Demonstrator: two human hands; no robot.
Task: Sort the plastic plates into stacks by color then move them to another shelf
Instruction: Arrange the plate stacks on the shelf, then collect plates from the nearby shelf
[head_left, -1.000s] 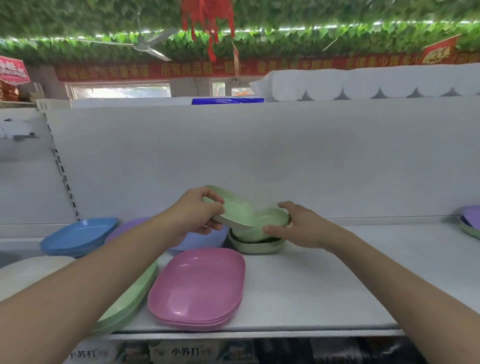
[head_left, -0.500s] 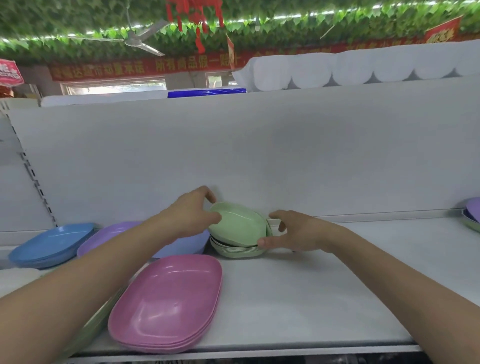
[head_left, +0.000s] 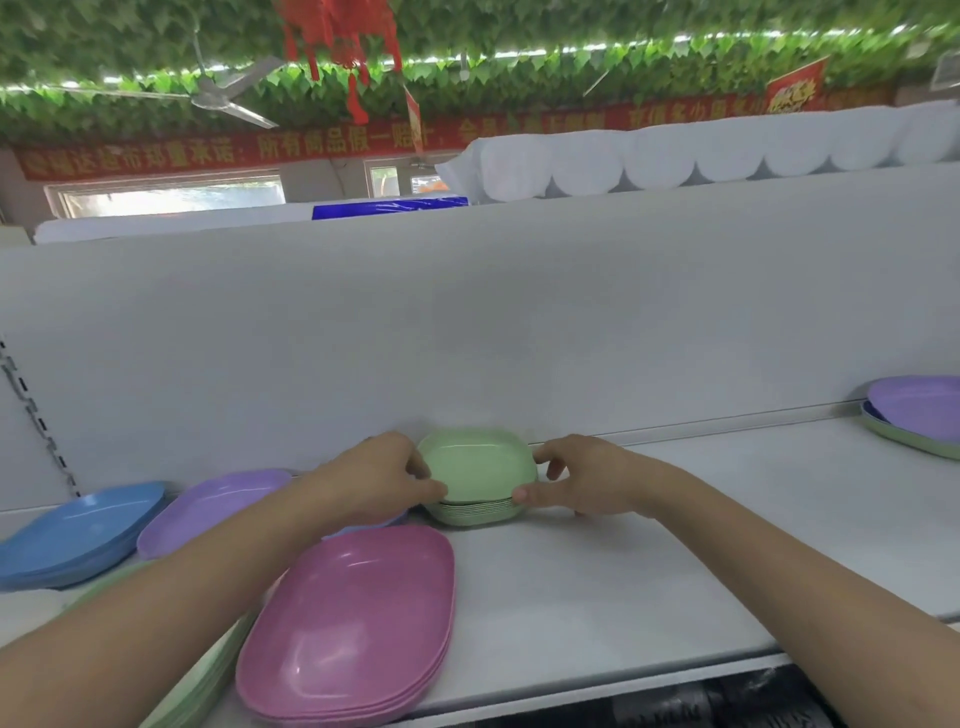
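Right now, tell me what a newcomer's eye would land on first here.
Both hands, the left hand and right hand, grip the small green plate stack at the back middle of the white shelf. In front of it lies a bigger pink plate stack at the shelf's edge, with blue plates and purple plates to the left.

The small plates (head_left: 475, 467) were pale green, the big stack (head_left: 348, 623) pink; others (head_left: 78, 530) were blue and lilac (head_left: 213, 506). The shelf (head_left: 597, 587) was plain white.
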